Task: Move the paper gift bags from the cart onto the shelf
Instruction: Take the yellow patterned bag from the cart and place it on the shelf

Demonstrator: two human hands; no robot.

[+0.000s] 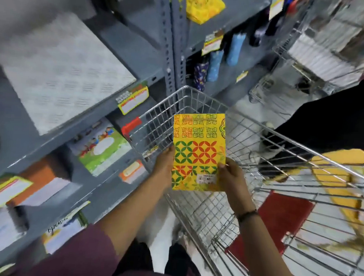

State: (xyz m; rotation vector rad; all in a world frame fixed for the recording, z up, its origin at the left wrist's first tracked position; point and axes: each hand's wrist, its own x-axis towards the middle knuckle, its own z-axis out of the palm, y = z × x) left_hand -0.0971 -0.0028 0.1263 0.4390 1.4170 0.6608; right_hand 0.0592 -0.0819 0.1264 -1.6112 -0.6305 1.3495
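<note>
Holding a flat yellow gift bag [198, 151] over the wire cart [215, 213], the left hand [165, 164] and right hand [232, 178] each pinched one side edge. Such thin edge grips risked creasing the paper, or letting the bag slip back into the cart before reaching the grey shelf [122, 46].
</note>
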